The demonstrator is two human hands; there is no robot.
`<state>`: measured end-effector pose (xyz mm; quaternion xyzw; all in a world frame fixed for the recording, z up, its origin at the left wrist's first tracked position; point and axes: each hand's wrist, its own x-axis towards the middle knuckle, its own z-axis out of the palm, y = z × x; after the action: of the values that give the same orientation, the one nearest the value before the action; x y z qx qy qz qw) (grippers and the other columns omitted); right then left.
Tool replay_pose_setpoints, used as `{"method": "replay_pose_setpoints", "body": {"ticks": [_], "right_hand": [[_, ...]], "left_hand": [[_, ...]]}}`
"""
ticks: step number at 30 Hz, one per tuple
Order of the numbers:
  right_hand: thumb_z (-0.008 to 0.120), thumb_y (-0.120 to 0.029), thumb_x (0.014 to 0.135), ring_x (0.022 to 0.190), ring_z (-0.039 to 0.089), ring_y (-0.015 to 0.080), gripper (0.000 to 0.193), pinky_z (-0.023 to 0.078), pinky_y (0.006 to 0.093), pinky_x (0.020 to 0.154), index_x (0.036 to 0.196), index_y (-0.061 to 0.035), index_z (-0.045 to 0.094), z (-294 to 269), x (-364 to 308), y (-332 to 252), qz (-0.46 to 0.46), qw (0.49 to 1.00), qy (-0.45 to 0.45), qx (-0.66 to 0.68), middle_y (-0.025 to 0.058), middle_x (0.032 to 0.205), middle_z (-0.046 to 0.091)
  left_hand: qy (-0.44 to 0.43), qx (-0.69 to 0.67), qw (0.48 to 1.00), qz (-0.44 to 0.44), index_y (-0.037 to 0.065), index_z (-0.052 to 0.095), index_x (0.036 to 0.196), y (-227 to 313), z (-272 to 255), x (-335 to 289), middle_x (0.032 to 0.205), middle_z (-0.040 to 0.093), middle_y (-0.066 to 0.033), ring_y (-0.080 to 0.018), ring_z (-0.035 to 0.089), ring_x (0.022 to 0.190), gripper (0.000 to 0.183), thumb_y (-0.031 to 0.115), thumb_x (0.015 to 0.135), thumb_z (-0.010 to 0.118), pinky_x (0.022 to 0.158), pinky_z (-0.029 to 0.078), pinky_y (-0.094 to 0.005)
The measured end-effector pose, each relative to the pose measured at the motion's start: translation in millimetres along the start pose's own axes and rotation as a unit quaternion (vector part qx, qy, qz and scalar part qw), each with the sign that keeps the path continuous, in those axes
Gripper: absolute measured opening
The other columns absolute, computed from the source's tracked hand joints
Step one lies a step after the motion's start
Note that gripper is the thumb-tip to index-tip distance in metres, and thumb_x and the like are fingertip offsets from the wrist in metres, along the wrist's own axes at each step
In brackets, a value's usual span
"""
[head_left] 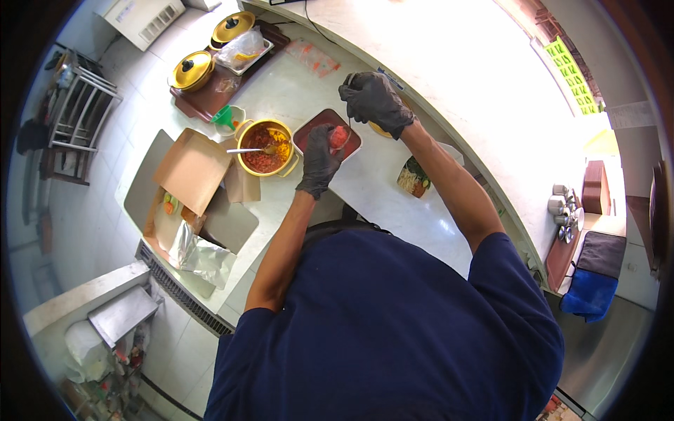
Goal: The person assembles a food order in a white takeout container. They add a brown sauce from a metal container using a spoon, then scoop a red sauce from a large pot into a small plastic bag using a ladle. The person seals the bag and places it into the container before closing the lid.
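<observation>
white counter (393,203) curving from the far left corner toward the near right edge, crowded along its far side. cardboard box (193,168) with crumpled foil (200,256) hanging off the near left edge, likely to tip if bumped. brown tray (210,98) at the far left corner carrying two yellow lidded pots (193,70). open yellow pot (265,147) of red and yellow filling just left of centre, spoon (253,149) resting in it with handle sticking out leftward, easy to knock and spatter. dark red tray (319,126) right beside that pot, under both hands. left hand (319,160) in a black glove, curled around a red lump of food (339,136) held over the tray. right hand (375,102) gloved too, closed narrowly, seemingly pinching a thin utensil above the lump; exact grip hard to tell. risk judged: soft lump slipping from slick gloves, crumbling off the tray onto the counter. small dish of greens (414,177) near the right elbow, open to a nudge.
</observation>
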<state>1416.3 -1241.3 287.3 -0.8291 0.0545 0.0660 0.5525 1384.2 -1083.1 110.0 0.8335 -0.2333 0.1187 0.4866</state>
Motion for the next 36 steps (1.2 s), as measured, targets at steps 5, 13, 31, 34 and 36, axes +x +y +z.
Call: {"method": "replay_pose_setpoints", "body": {"ticks": [5,13,31,34,36], "right_hand": [[0.058,-0.013,0.083,0.049,0.057,0.0118,0.020,0.047,0.0305,0.047,0.070,0.0016,0.061,0.0,-6.8,-7.7,-0.026,0.999,-0.007,-0.038,0.0067,0.055,0.055],[0.059,-0.027,0.082,0.058,0.059,0.0367,0.030,0.051,0.0424,0.063,0.076,0.0016,0.066,6.7,-3.7,-26.4,-0.112,0.976,0.029,-0.182,0.0226,0.066,0.061],[0.060,-0.015,0.090,0.049,0.056,0.0074,0.025,0.048,0.0261,0.048,0.072,0.0025,0.061,-6.3,-32.3,-64.9,-0.084,0.989,0.073,-0.093,0.0042,0.055,0.057],[0.060,-0.016,0.091,0.046,0.056,0.0092,0.024,0.045,0.0240,0.043,0.074,0.0005,0.064,-24.9,-42.0,-47.8,-0.008,0.992,0.128,-0.006,0.0047,0.056,0.061],[0.060,-0.017,0.090,0.046,0.057,0.0105,0.023,0.044,0.0240,0.042,0.076,0.0008,0.065,-34.7,-44.2,-25.9,0.027,0.987,0.157,0.031,0.0058,0.057,0.062]], "left_hand": [[0.000,-0.026,0.999,-0.046,0.003,0.058,0.106,1.5,-11.8,5.0,0.102,0.064,-0.0155,-0.0346,0.062,0.097,0.042,0.009,0.068,0.075,0.085,0.050,-0.0406],[0.011,-0.086,0.995,-0.048,0.004,0.059,0.101,1.6,-9.6,15.7,0.094,0.065,-0.0139,-0.0331,0.063,0.091,0.037,0.009,0.068,0.075,0.080,0.051,-0.0396],[0.013,-0.225,0.964,-0.141,0.004,0.059,0.106,3.4,-7.7,14.5,0.102,0.065,-0.0070,-0.0179,0.063,0.094,0.044,0.004,0.069,0.082,0.084,0.051,-0.0325],[0.004,-0.209,0.968,-0.141,0.005,0.058,0.107,-1.9,-14.2,16.9,0.099,0.064,-0.0037,-0.0149,0.061,0.093,0.046,0.005,0.068,0.083,0.084,0.051,-0.0304],[0.004,-0.209,0.967,-0.146,0.006,0.058,0.106,-6.0,-20.1,19.2,0.098,0.064,-0.0033,-0.0147,0.061,0.092,0.045,0.006,0.069,0.083,0.083,0.051,-0.0301]]}}
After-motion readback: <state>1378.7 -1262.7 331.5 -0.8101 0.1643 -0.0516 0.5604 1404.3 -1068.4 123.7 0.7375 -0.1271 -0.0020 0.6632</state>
